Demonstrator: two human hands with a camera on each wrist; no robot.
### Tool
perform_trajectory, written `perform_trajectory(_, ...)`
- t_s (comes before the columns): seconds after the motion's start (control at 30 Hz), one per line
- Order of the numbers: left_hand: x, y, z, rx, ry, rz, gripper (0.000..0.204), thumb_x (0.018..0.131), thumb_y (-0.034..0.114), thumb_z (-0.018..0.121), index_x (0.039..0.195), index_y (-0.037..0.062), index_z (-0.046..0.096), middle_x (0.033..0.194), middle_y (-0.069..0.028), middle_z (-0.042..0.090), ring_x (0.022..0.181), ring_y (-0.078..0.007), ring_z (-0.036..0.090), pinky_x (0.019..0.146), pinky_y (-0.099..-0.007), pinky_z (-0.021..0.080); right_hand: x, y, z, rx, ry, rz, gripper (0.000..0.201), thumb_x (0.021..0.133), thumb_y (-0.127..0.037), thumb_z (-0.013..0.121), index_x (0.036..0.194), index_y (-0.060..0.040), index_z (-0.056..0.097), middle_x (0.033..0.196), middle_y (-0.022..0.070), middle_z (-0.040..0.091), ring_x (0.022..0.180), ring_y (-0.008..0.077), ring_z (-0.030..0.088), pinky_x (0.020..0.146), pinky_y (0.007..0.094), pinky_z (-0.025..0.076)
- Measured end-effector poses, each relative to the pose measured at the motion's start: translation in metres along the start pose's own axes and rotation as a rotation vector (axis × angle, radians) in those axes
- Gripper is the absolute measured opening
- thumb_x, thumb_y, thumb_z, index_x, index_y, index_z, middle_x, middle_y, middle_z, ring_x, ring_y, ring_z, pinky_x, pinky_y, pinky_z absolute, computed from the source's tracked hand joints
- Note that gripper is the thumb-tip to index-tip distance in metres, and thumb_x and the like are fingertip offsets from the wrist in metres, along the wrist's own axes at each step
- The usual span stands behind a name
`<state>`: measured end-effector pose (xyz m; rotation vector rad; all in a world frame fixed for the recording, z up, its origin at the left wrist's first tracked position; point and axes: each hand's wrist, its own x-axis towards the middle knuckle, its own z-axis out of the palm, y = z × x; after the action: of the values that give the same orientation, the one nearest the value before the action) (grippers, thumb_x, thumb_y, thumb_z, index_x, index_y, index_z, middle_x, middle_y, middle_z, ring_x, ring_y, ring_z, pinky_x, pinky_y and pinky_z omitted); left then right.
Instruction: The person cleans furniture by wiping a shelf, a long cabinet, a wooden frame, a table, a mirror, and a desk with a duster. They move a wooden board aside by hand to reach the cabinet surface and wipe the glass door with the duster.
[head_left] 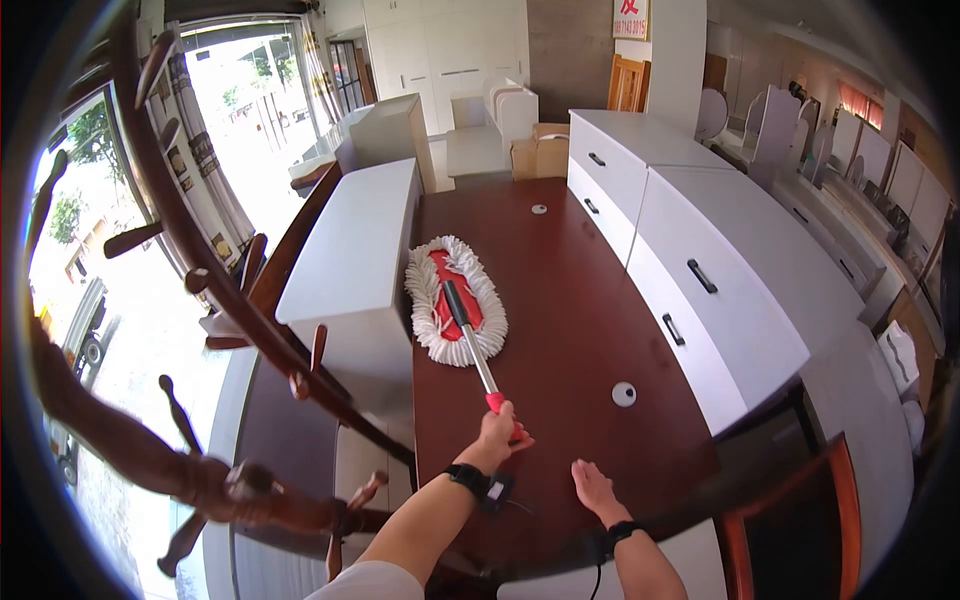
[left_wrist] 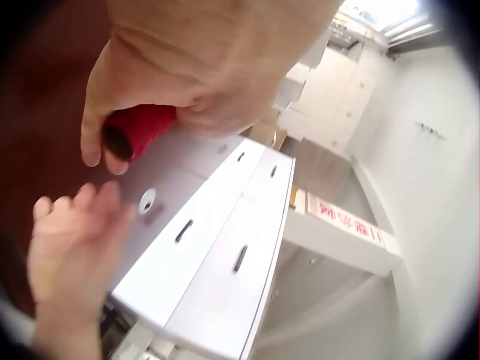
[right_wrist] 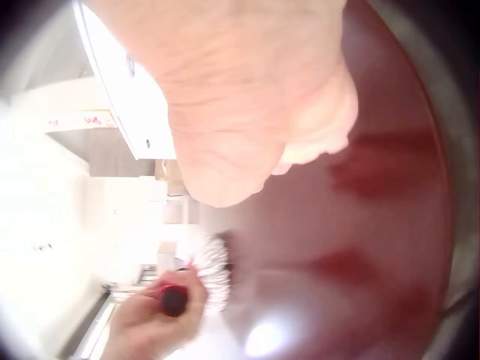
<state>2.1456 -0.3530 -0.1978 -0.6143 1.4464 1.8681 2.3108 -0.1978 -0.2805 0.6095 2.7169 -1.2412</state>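
Note:
A mop-style duster (head_left: 487, 322) with white strands round a red centre lies on the dark red desk top (head_left: 560, 330) in the head view. My left hand (head_left: 492, 436) grips its red handle end; the left wrist view shows the fingers of the left hand (left_wrist: 187, 75) round the red grip (left_wrist: 142, 129). To the right, my right hand (head_left: 594, 487) holds nothing, its fingers loosely bent over the desk. In the right wrist view the right hand (right_wrist: 255, 112) is close to the camera, its fingertips partly hidden.
White drawer units (head_left: 690, 270) with black handles stand along the desk's right side. A grey-white cabinet (head_left: 350, 240) borders the left side. A wooden spoked wheel (head_left: 240, 300) rises at the left. A chair frame (head_left: 850, 510) is at lower right. Two round cable holes show in the desk.

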Motion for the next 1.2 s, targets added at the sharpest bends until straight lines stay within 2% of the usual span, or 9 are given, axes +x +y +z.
perform_trajectory(0.13, -0.102, -0.09, -0.031, 0.245, -0.46, -0.215, 0.033, 0.088, 0.034, 0.047, 0.108, 0.0087, 0.041, 0.094, -0.0083, 0.053, 0.084, -0.0268, 0.056, 0.076, -0.0504, 0.047, -0.076, -0.065, -0.014, 0.975, -0.243, 0.377, 0.076, 0.084, -0.05, 0.047, 0.138, -0.0039, 0.02, 0.126, 0.0171, 0.046, 0.116, 0.0281, 0.044, 0.098, 0.0367, 0.032)
perform_trajectory(0.23, -0.178, -0.118, -0.055, 0.646, -0.795, -0.282, 0.049, 0.087, 0.044, 0.048, 0.121, 0.0084, 0.043, 0.113, -0.006, 0.052, 0.1, -0.0219, 0.052, 0.08, -0.0415, 0.045, -0.135, -0.076, -0.014, 0.797, -0.423, 0.127, 0.086, 0.08, -0.043, 0.058, 0.14, -0.0027, 0.01, 0.122, 0.0148, 0.047, 0.108, 0.0222, 0.048, 0.091, 0.0283, 0.038)
perform_trajectory(0.3, -0.219, -0.099, -0.064, 0.964, -1.079, -0.269, 0.048, 0.087, 0.045, 0.047, 0.117, 0.0078, 0.049, 0.11, -0.0062, 0.053, 0.096, -0.0189, 0.054, 0.077, -0.0356, 0.046, -0.176, -0.081, -0.012, 0.719, -0.518, 0.097, 0.073, 0.076, -0.028, 0.066, 0.132, -0.0056, 0.026, 0.101, 0.0098, 0.05, 0.089, 0.015, 0.051, 0.075, 0.0246, 0.043)
perform_trajectory(0.43, -0.255, -0.086, -0.095, 0.985, -1.081, -0.045, 0.038, 0.09, 0.037, 0.045, 0.107, 0.0051, 0.056, 0.094, -0.004, 0.057, 0.083, -0.0122, 0.056, 0.069, -0.0241, 0.046, -0.256, -0.07, 0.019, 0.699, -0.479, -0.024, 0.059, 0.068, -0.01, 0.061, 0.121, -0.0064, 0.034, 0.085, 0.0036, 0.046, 0.074, 0.0106, 0.047, 0.063, 0.0241, 0.042)
perform_trajectory(0.57, -0.248, -0.096, -0.126, 0.892, -0.732, 0.204, 0.034, 0.09, 0.034, 0.046, 0.105, 0.0054, 0.057, 0.089, -0.0021, 0.06, 0.081, -0.0106, 0.057, 0.067, -0.0236, 0.046, -0.332, -0.058, 0.011, 0.556, -0.356, -0.051, 0.053, 0.068, -0.007, 0.056, 0.118, -0.0035, 0.04, 0.082, 0.0031, 0.047, 0.072, 0.0116, 0.047, 0.064, 0.0255, 0.042)
perform_trajectory(0.7, -0.252, -0.112, -0.128, 0.996, -0.644, 0.167, 0.033, 0.088, 0.034, 0.05, 0.102, 0.0059, 0.059, 0.086, -0.0022, 0.06, 0.075, -0.0101, 0.057, 0.063, -0.0226, 0.046, -0.422, -0.016, 0.0, 0.47, -0.191, 0.069, 0.05, 0.068, -0.008, 0.06, 0.116, -0.0009, 0.046, 0.078, 0.0017, 0.05, 0.07, 0.0109, 0.048, 0.063, 0.0251, 0.043)
perform_trajectory(0.97, -0.246, -0.152, -0.099, 1.066, -0.901, 0.085, 0.034, 0.088, 0.035, 0.05, 0.105, 0.0062, 0.059, 0.09, -0.0034, 0.061, 0.078, -0.0114, 0.058, 0.062, -0.0232, 0.046, -0.492, -0.015, -0.038, 0.58, 0.154, 0.4, 0.051, 0.068, -0.009, 0.064, 0.115, 0.0026, 0.046, 0.078, 0.0051, 0.053, 0.065, 0.0126, 0.054, 0.058, 0.024, 0.045)
perform_trajectory(1.17, -0.28, -0.152, -0.053, 1.278, -1.304, 0.159, 0.038, 0.089, 0.036, 0.047, 0.108, 0.0037, 0.058, 0.09, -0.0049, 0.06, 0.078, -0.0126, 0.055, 0.068, -0.0264, 0.046, -0.522, -0.046, -0.052, 0.619, 0.07, 0.731, 0.044, 0.069, -0.009, 0.062, 0.11, 0.0037, 0.048, 0.08, 0.0067, 0.054, 0.063, 0.0152, 0.056, 0.058, 0.027, 0.048)
perform_trajectory(1.2, -0.285, -0.153, -0.047, 1.297, -1.363, 0.18, 0.039, 0.089, 0.035, 0.047, 0.108, 0.003, 0.058, 0.09, -0.0054, 0.06, 0.078, -0.0132, 0.055, 0.07, -0.027, 0.046, -0.533, -0.035, -0.039, 0.56, 0.256, 0.447, 0.025, 0.072, -0.014, 0.055, 0.094, -0.0028, 0.053, 0.072, 0.0096, 0.055, 0.058, 0.0208, 0.054, 0.055, 0.0351, 0.045)
